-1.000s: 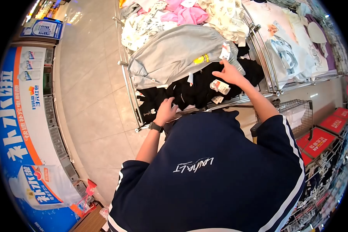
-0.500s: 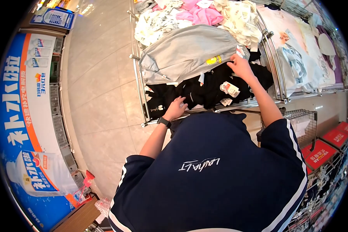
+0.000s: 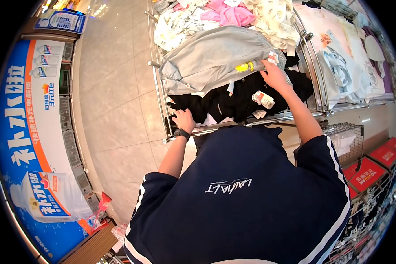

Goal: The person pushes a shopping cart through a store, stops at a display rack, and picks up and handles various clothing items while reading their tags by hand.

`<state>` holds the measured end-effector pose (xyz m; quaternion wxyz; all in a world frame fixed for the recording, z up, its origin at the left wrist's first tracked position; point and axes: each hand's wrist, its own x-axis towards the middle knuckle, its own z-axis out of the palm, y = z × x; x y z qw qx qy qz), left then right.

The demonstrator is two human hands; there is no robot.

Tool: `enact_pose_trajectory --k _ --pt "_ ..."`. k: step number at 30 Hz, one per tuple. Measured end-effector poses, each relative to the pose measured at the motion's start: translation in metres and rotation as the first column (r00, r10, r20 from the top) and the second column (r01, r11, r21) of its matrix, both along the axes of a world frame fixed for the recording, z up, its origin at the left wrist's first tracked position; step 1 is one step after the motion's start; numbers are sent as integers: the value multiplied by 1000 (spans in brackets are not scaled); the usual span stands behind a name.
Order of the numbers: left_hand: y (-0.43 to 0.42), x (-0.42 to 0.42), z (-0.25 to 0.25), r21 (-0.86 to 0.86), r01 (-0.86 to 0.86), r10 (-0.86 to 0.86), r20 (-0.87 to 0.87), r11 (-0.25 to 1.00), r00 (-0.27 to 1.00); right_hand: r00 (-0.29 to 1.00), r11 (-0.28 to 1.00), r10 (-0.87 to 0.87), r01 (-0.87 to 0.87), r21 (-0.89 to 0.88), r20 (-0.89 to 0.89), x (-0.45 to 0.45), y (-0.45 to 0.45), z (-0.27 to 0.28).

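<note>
Your right hand (image 3: pixel 275 77) is at the edge of the grey garment (image 3: pixel 215 59), its thumb and forefinger apart and bent toward the cloth beside the yellow print (image 3: pixel 245 67); you cannot tell from this view whether they pinch the fabric. A red-and-white tag (image 3: pixel 273 58) lies just beyond those fingers. The grey garment stretches from this hand toward your left, spread over the far part of the black clothes (image 3: pixel 246 97).

Your left hand (image 3: pixel 183 120), with a dark watch (image 3: pixel 181 133) at its wrist, is palm down with its fingers bent at the left end of the black clothes, just inside the near rail (image 3: pixel 207 130) of the metal rack. Whether it grips any cloth cannot be told. The grey garment lies beyond this hand, apart from it.

Nearer to you than your right hand, a larger tag (image 3: pixel 265 100) rests on the black clothes, with a smaller white tag (image 3: pixel 259 114) near it. Farther out, past the grey garment, lie a pink garment (image 3: pixel 233 16), white patterned clothes (image 3: pixel 176 31) to its left and cream clothes (image 3: pixel 275 22) to its right. To the right of your right hand, past the rack's side rails, pale clothes (image 3: pixel 334 70) lie on another display.
</note>
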<state>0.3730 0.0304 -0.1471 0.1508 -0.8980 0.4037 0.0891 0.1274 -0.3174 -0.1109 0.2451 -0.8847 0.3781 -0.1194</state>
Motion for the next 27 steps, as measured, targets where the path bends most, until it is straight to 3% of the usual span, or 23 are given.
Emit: enact_pose_trajectory --k 2,4,5,6,9,12,15,17,18,19,21,22,23,24,25,26,27 --pt "-4 8 9 45 -33 37 -95 998 995 1000 999 22 -23 28 10 -2 -2 4" --pt "-4 14 25 -179 -64 29 -190 982 981 1000 998 24 -24 65 -3 -3 -4 18" --pt "-8 20 39 -231 -168 86 -329 958 940 1000 996 19 -17 91 -24 -3 -3 29" --pt "2 43 20 -362 -157 -37 -474 919 880 999 993 18 -13 117 -46 -5 0 38" --pt "-14 36 95 -425 -593 -16 -821 684 571 990 992 -47 31 121 133 -4 2 49" --pt "-31 33 137 -412 -810 -203 -911 417 359 971 982 -48 3 191 234 7 15 69" --pt "-45 37 161 -156 -969 -190 -975 189 120 936 941 23 -140 308 353 22 45 89" --pt "-53 33 178 -21 -988 -327 -944 151 -30 900 835 124 -322 446 418 33 68 93" --pt "-56 26 184 39 -988 -392 -915 151 -97 851 690 133 -448 568 508 37 81 107" --pt "-59 20 184 33 -986 -406 -909 165 -98 836 622 172 -502 601 521 43 92 114" --pt "-71 -12 190 26 -989 -444 -892 148 -89 853 295 4 -500 814 522 48 113 135" --pt "-74 -26 190 40 -968 -496 -853 247 -162 870 117 -92 -473 873 484 52 122 144" --pt "-81 -42 189 -145 -921 -558 -825 363 -90 848 193 -63 -507 840 526 56 126 155" --pt "-85 -57 192 -82 -901 -494 -855 427 -156 824 264 -28 -539 800 565 59 128 161" --pt "-90 -71 191 -145 -916 -514 -854 373 -75 854 448 44 -480 754 518 62 126 156" --pt "-93 -80 191 -205 -925 -529 -849 320 5 825 491 17 -499 714 565 59 125 155" --pt "-93 -82 191 -140 -936 -536 -842 322 -58 823 518 30 -498 695 567 56 122 157"
